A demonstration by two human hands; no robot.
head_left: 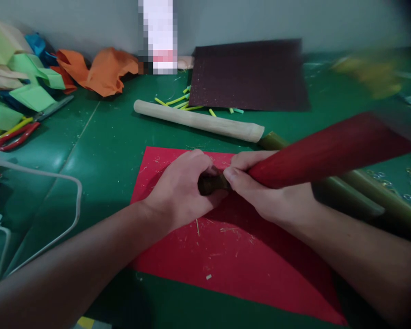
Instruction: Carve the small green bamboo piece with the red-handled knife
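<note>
My left hand (185,187) is closed round the dark end of a bamboo tube (210,183), its round end face showing between thumb and fingers. Close beside it, my right hand (260,187) has its thumb and fingers pressed on the same piece. From the right hand a long red tube-like length (322,153) rises to the right, widening and blurring at its far end. It lines up with the dark end; whether the two are one piece I cannot tell. Both hands are just above a red sheet (233,265) strewn with thin shavings.
A pale bamboo tube (198,119) lies behind the hands, with greenish bamboo (373,194) at right. Further back are a dark sheet (250,77) and yellow-green strips (178,99). Orange paper (106,71), red-handled scissors (18,137) and a white cable (78,196) are at left.
</note>
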